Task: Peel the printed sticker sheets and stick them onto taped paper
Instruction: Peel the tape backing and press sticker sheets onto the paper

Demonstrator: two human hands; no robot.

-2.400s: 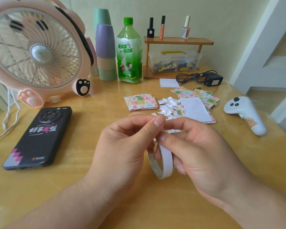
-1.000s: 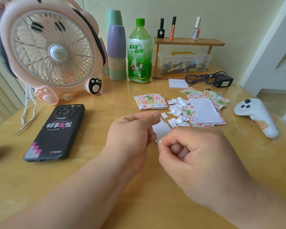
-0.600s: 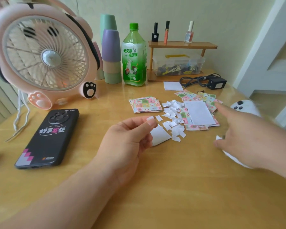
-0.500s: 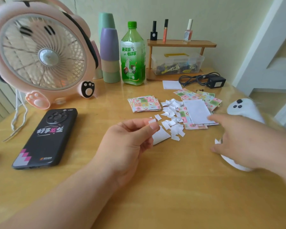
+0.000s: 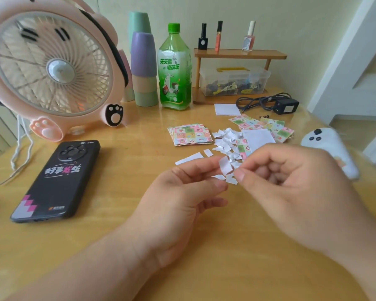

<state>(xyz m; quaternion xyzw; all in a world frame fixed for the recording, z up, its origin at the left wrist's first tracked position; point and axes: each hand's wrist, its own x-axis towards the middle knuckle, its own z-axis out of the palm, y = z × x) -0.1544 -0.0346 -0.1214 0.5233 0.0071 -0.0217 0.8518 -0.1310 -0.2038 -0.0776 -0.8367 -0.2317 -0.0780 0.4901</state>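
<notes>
Above the wooden table (image 5: pixel 109 240), the left hand (image 5: pixel 180 196) and right hand (image 5: pixel 295 183) both pinch a small white paper scrap (image 5: pixel 225 167) between thumb and forefinger.

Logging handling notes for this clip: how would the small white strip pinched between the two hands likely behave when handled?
The white strip curls over between the left hand and right hand, so it is probably floppy. It looks as thin as the scraps on the table, so likely very light and easily torn.
</notes>
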